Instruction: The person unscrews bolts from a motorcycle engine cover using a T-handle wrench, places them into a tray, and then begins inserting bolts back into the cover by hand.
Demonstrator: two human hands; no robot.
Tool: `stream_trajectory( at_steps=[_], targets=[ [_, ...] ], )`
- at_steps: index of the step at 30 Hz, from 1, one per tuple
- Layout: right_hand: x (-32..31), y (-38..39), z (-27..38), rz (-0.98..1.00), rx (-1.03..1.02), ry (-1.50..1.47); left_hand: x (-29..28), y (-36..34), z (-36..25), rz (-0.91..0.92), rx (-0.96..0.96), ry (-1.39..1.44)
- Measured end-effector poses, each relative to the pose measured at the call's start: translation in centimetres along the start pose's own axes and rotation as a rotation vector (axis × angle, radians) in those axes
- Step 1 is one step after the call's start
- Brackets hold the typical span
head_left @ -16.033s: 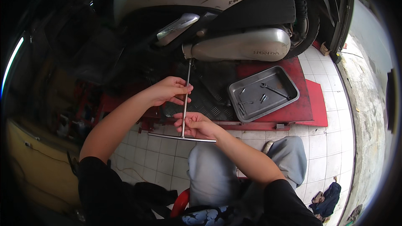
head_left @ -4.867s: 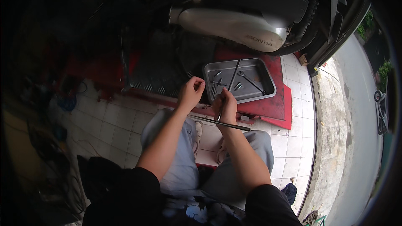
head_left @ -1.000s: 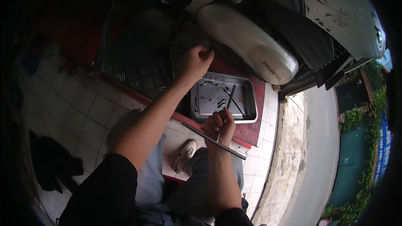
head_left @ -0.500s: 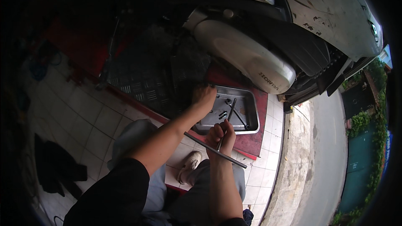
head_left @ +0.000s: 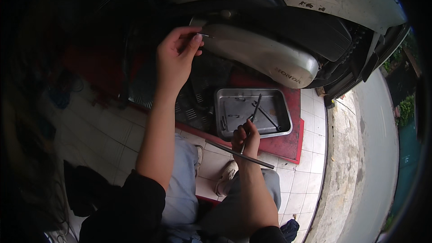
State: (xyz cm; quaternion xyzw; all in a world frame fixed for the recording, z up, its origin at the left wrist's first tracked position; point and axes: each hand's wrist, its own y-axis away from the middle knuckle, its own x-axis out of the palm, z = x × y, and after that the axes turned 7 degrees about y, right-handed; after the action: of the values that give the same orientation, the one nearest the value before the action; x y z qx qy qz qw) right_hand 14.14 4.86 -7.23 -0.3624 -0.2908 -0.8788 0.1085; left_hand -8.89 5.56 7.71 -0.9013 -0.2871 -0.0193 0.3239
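Note:
My left hand [head_left: 177,56] is raised at the left end of the silver engine cover [head_left: 261,50] of a motorbike. Its thumb and fingers pinch a thin bolt [head_left: 205,35] that points right toward the cover. Lower down, my right hand [head_left: 245,140] is wrapped around the shaft of a T-handle wrench [head_left: 265,164]. The crossbar lies across the wrist side of that hand, and the dark shaft tip rises over the metal tray [head_left: 253,91]. Inside the tray are several small bolts [head_left: 233,116] and a long tool with a round end [head_left: 270,118].
The tray stands on a red platform [head_left: 288,146] with a dark treadplate [head_left: 189,110] to its left. White floor tiles [head_left: 294,177] surround my legs and shoes. Black cloth [head_left: 87,189] lies at the left. A road [head_left: 373,153] runs along the right.
My left hand has left the tray and risen to the engine cover with a bolt pinched in it. My right hand still grips the T-handle wrench. The view has shifted.

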Motion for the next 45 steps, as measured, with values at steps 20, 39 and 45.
stream_trajectory(
  at_steps=[20,39,45],
  targets=[
    [-1.0,-1.0,-0.6,0.027,0.010,0.016,3.3,-3.2,2.3,-0.433,0.496,-0.895],
    [-0.6,-0.8,-0.5,0.045,0.061,-0.054,5.7,-1.2,2.1,-0.243,0.357,-1.242],
    [-0.1,-0.5,-0.5,0.058,0.053,-0.050,5.4,-2.2,1.2,-0.176,0.299,-1.282]
  ],
)
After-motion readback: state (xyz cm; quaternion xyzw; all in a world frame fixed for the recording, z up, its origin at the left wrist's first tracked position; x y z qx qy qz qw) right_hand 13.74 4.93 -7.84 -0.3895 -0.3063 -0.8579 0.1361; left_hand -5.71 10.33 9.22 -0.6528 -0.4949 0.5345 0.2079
